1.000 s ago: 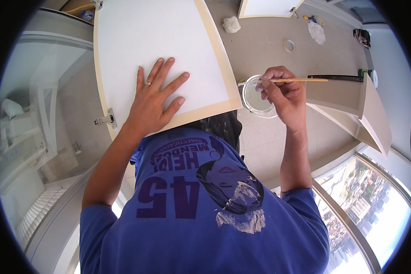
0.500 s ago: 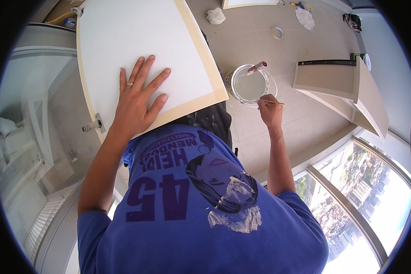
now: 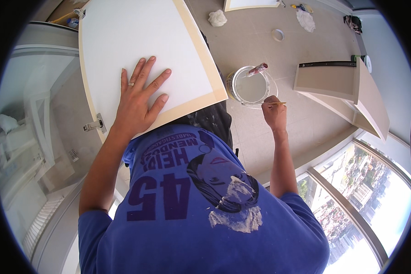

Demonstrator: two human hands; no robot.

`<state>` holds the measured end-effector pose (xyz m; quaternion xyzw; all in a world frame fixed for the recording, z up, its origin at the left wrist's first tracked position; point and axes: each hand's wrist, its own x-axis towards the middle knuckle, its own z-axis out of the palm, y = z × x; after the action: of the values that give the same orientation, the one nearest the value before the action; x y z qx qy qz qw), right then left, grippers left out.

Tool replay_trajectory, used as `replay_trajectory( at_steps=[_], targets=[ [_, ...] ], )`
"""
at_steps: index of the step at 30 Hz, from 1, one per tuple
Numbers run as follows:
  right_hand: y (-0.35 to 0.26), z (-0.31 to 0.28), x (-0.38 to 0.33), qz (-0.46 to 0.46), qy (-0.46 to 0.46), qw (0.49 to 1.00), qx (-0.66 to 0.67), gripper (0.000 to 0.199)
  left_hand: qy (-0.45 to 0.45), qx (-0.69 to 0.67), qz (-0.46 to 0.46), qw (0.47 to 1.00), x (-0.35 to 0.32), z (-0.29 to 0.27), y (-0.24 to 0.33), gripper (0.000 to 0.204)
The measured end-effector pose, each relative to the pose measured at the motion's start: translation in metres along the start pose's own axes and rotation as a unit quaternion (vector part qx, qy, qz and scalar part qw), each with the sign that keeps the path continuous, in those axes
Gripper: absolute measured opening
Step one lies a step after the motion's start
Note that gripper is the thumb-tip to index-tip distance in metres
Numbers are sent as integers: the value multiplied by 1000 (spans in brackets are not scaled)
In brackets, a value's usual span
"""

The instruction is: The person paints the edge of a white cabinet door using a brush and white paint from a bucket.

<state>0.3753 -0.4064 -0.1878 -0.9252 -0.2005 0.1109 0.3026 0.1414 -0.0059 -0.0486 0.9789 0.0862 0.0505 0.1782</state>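
Note:
Across my lap lies a white cabinet door (image 3: 123, 32) edged with masking tape (image 3: 203, 55). My left hand (image 3: 139, 100) rests flat on its near part, fingers spread, with a ring on one finger. A metal hinge (image 3: 95, 124) sticks out from the door's left edge. My right hand (image 3: 275, 118) is closed around a thin paintbrush (image 3: 281, 102), whose slim wooden handle pokes out to the right; the bristle end is too small to make out. Just left of that hand stands a paint bucket (image 3: 232, 86) holding pale paint, with a red-stained tool (image 3: 256, 69) across its far rim.
A beige cabinet piece (image 3: 326, 82) with a black rail stands on the floor at right. Farther back lie a tape roll (image 3: 278, 35), a crumpled white cloth (image 3: 217, 18), another white rag (image 3: 305, 21) and a second taped panel (image 3: 251, 4). Glass (image 3: 55, 86) borders the left; windows (image 3: 351, 192) the lower right.
My right hand has shifted slightly right with the paintbrush, away from the bucket's rim. My left hand stays flat on the door.

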Motion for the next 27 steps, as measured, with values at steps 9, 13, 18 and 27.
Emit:
replay_trajectory(
  at_steps=[9, 13, 18, 27],
  targets=[
    [-146, -62, 42, 3, -150, 904, 401, 9, -7, 11, 1, 1000, -1, -2, 3, 54],
    [-194, -86, 48, -70, -210, 893, 392, 10, -8, 12, -3, 1000, 0, -4, 5, 54],
    [-207, -93, 50, -133, -228, 888, 378, 7, -3, 26, 0, 1000, -1, -2, 3, 54],
    [-212, -85, 57, -171, -236, 908, 302, 3, 1, 11, -1, 1000, -1, -1, 2, 53]
  ],
)
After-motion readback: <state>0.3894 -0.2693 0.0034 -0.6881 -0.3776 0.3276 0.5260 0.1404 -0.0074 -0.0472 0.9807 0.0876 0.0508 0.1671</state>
